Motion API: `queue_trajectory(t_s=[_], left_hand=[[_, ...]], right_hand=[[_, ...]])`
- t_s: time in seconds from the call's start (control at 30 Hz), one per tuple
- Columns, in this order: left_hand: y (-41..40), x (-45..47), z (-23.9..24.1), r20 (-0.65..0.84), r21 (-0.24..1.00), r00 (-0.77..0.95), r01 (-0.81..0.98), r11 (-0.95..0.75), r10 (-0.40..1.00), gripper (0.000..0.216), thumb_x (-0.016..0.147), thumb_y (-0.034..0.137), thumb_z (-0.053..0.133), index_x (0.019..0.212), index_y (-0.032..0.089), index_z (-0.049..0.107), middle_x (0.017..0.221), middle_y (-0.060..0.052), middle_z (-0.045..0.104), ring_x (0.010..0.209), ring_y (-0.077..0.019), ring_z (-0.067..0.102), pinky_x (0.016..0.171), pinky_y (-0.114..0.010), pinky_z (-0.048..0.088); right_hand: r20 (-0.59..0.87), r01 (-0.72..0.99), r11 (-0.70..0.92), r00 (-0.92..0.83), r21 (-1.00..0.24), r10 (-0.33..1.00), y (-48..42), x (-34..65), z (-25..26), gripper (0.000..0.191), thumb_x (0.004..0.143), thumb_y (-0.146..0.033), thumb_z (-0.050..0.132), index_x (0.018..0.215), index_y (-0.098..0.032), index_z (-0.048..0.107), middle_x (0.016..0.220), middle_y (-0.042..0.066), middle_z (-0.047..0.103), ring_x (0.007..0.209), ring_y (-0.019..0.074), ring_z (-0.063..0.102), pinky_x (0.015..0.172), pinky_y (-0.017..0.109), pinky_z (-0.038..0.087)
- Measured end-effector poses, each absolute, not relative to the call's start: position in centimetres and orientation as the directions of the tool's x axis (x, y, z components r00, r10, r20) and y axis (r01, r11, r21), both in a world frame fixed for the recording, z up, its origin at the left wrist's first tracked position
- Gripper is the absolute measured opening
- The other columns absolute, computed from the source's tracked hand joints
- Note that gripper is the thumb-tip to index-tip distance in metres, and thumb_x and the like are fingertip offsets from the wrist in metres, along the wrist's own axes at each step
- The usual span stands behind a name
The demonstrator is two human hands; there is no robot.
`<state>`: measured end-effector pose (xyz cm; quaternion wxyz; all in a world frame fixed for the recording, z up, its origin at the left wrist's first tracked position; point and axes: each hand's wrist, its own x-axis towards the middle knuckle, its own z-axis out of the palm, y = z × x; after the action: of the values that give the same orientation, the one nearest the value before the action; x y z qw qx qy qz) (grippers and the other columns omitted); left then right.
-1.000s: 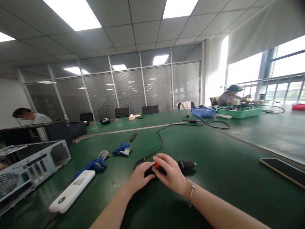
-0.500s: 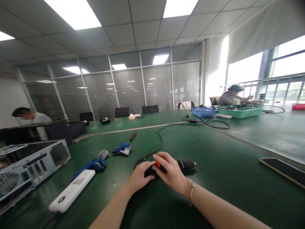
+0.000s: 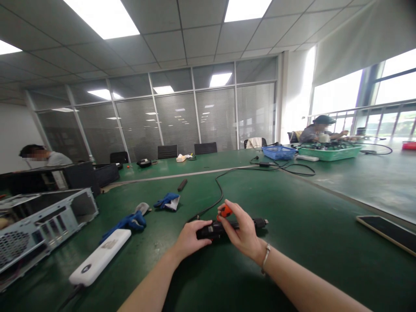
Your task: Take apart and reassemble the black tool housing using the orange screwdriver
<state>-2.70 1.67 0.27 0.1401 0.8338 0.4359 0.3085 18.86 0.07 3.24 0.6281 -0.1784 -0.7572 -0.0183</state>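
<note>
A black electric screwdriver (image 3: 208, 230) lies across the green table in front of me, its narrow tip pointing right and a black cord running off its left end. My left hand (image 3: 191, 238) is wrapped round its rear part, thumb on the near side. Just above the tool's middle, my right hand (image 3: 240, 229) pinches a small orange-and-black piece (image 3: 226, 210) between thumb and fingers. The fingers partly hide that piece, so its exact kind cannot be made out. The right hand also covers part of the tool's body.
Blue gloves (image 3: 130, 222) and a white power strip (image 3: 100, 256) lie to the left, beside a metal computer case (image 3: 48, 229). A phone (image 3: 386, 234) rests at right. Farther back are a blue basket (image 3: 278, 152) and a green basket (image 3: 331, 153). Two people sit farther off.
My right hand has lifted slightly and moved right with the orange-and-black piece, uncovering more of the electric screwdriver's body. My left hand keeps its hold in nearly the same place.
</note>
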Motion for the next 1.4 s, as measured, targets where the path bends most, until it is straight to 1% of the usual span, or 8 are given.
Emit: queue_trajectory(t_s=[0.3, 0.5, 0.8, 0.93, 1.07, 1.17, 1.27, 1.4], left_hand=[[1.4, -2.4, 0.2, 0.409, 0.512, 0.431, 0.621, -0.593, 0.804, 0.061, 0.061, 0.025, 0.085, 0.118, 0.026, 0.065, 0.111, -0.002, 0.069, 0.102, -0.0225, 0.063, 0.1, -0.035, 0.043], [1.3, -2.1, 0.2, 0.402, 0.526, 0.443, 0.605, -0.598, 0.802, 0.061, 0.061, 0.024, 0.084, 0.118, 0.026, 0.064, 0.11, -0.003, 0.069, 0.099, -0.0223, 0.063, 0.096, -0.034, 0.046], [1.2, -2.1, 0.2, 0.415, 0.495, 0.484, 0.591, -0.637, 0.771, 0.059, 0.066, 0.025, 0.08, 0.122, 0.025, 0.062, 0.113, -0.004, 0.068, 0.102, -0.0224, 0.062, 0.098, -0.035, 0.044], [1.2, -2.1, 0.4, 0.409, 0.497, 0.494, 0.585, -0.641, 0.767, 0.058, 0.068, 0.026, 0.079, 0.123, 0.024, 0.061, 0.117, -0.005, 0.067, 0.107, -0.0238, 0.06, 0.104, -0.038, 0.039], [1.2, -2.0, 0.7, 0.37, 0.523, 0.486, 0.595, -0.61, 0.792, 0.055, 0.07, 0.026, 0.078, 0.123, 0.025, 0.062, 0.12, -0.004, 0.066, 0.107, -0.0239, 0.06, 0.102, -0.036, 0.04], [1.2, -1.9, 0.9, 0.343, 0.528, 0.481, 0.611, -0.589, 0.807, 0.054, 0.071, 0.027, 0.077, 0.123, 0.025, 0.062, 0.117, -0.004, 0.067, 0.104, -0.0239, 0.061, 0.098, -0.035, 0.044], [1.2, -1.8, 0.9, 0.338, 0.514, 0.483, 0.624, -0.588, 0.808, 0.053, 0.07, 0.027, 0.078, 0.121, 0.024, 0.063, 0.111, -0.004, 0.069, 0.099, -0.0235, 0.062, 0.093, -0.034, 0.046], [1.3, -1.7, 0.8, 0.349, 0.497, 0.489, 0.626, -0.601, 0.799, 0.056, 0.069, 0.027, 0.079, 0.122, 0.024, 0.061, 0.116, -0.004, 0.068, 0.105, -0.0245, 0.06, 0.105, -0.039, 0.036]], right_hand=[[0.957, 0.346, 0.898, 0.0, -0.273, 0.291, 1.1, 19.3, 3.5, 0.057, 0.088, -0.013, 0.056, 0.14, -0.027, 0.037, 0.104, 0.006, 0.064, 0.093, 0.0185, 0.063, 0.085, 0.037, 0.053], [0.936, 0.347, 0.883, -0.038, -0.315, 0.349, 1.2, 19.3, 3.2, 0.055, 0.088, -0.016, 0.055, 0.139, -0.028, 0.037, 0.108, 0.005, 0.064, 0.096, 0.0185, 0.063, 0.089, 0.036, 0.052], [0.831, 0.385, 0.81, -0.166, -0.441, 0.531, 1.8, 18.5, 3.3, 0.055, 0.09, -0.021, 0.051, 0.142, -0.025, 0.034, 0.114, 0.007, 0.061, 0.096, 0.0189, 0.061, 0.087, 0.034, 0.052], [0.804, 0.447, 0.786, -0.209, -0.427, 0.556, 2.2, 17.9, 4.7, 0.059, 0.086, -0.022, 0.057, 0.141, -0.027, 0.038, 0.1, 0.005, 0.062, 0.084, 0.0185, 0.06, 0.079, 0.034, 0.053], [0.757, 0.424, 0.787, -0.29, -0.447, 0.586, 2.9, 17.0, 6.0, 0.06, 0.086, -0.011, 0.05, 0.141, -0.03, 0.037, 0.09, 0.002, 0.062, 0.078, 0.0164, 0.06, 0.075, 0.031, 0.052], [0.753, 0.373, 0.786, -0.27, -0.493, 0.6, 2.9, 16.1, 6.1, 0.063, 0.085, -0.006, 0.045, 0.142, -0.029, 0.034, 0.096, 0.003, 0.061, 0.082, 0.0158, 0.06, 0.078, 0.03, 0.052], [0.763, 0.441, 0.752, -0.201, -0.489, 0.614, 2.4, 15.7, 5.6, 0.062, 0.083, -0.01, 0.051, 0.141, -0.028, 0.036, 0.101, 0.006, 0.058, 0.082, 0.0177, 0.059, 0.078, 0.033, 0.052], [0.763, 0.494, 0.722, -0.166, -0.484, 0.625, 2.0, 15.9, 5.0, 0.059, 0.083, -0.011, 0.054, 0.138, -0.028, 0.04, 0.091, 0.003, 0.056, 0.075, 0.0176, 0.057, 0.074, 0.033, 0.052]])
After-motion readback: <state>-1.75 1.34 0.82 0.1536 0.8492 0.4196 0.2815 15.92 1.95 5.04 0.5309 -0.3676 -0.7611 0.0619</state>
